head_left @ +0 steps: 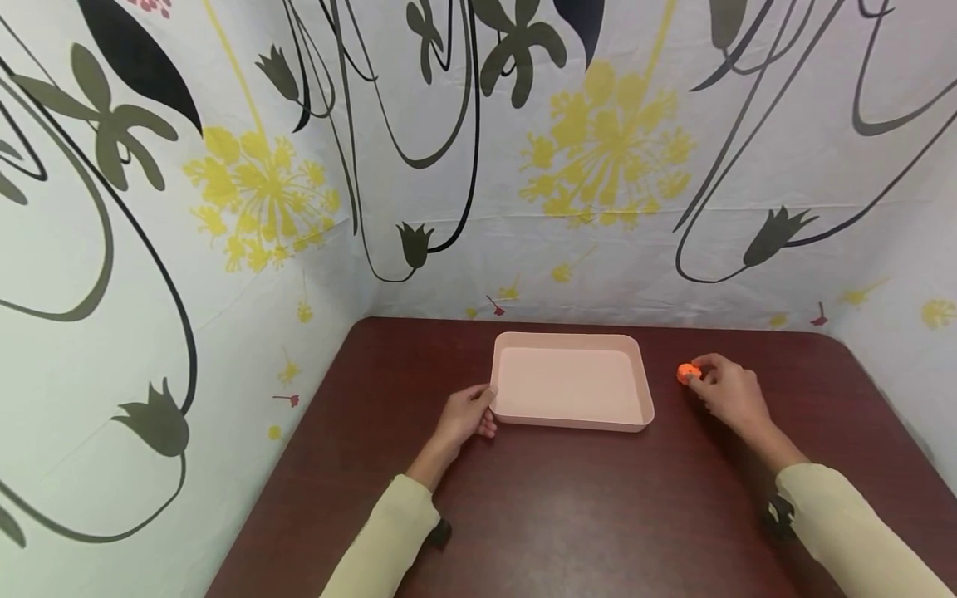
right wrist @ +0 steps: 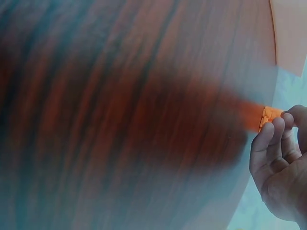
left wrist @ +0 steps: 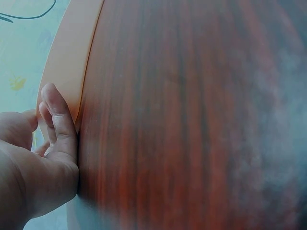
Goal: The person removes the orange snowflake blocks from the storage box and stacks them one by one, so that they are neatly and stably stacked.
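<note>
A shallow pink rectangular tray lies on the dark reddish table, with nothing in it. At its left edge my left hand grips the rim, thumb on top; in the left wrist view the same hand meets the tray's side wall. To the right of the tray, my right hand pinches a small bright orange object between thumb and fingers. The right wrist view shows the orange piece with a notched edge, held at the fingertips of the right hand; its exact kind I cannot tell.
The brown wooden table reaches back to a wall hung with floral-patterned cloth. The cloth also lines the left and right sides. Dark bands sit at both sleeve cuffs.
</note>
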Action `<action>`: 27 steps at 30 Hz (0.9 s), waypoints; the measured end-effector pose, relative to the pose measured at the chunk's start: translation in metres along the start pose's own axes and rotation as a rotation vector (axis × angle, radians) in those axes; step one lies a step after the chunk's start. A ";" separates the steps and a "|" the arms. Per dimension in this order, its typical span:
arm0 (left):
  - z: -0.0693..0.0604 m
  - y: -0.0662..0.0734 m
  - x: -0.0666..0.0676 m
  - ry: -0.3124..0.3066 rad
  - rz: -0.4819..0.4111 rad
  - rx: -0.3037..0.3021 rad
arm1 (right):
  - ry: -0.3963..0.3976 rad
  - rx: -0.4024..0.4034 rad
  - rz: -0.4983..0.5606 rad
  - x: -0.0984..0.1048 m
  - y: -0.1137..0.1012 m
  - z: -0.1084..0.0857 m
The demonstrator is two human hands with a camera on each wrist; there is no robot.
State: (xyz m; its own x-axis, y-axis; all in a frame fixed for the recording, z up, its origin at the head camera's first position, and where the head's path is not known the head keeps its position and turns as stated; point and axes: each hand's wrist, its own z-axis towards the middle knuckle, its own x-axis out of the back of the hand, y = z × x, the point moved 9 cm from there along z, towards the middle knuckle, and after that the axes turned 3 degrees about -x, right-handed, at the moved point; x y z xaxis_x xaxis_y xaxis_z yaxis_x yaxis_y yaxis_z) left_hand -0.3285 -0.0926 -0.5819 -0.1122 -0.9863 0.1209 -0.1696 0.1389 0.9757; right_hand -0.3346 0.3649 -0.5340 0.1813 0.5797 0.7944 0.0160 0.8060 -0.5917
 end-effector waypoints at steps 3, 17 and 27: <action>0.000 0.000 0.000 -0.001 0.005 0.005 | 0.023 0.016 -0.007 0.001 -0.002 -0.001; 0.001 -0.002 0.000 0.000 -0.001 0.019 | 0.088 0.041 -0.058 0.007 -0.006 -0.005; 0.000 0.002 0.000 -0.033 -0.071 0.045 | 0.066 0.123 -0.068 0.017 -0.017 -0.016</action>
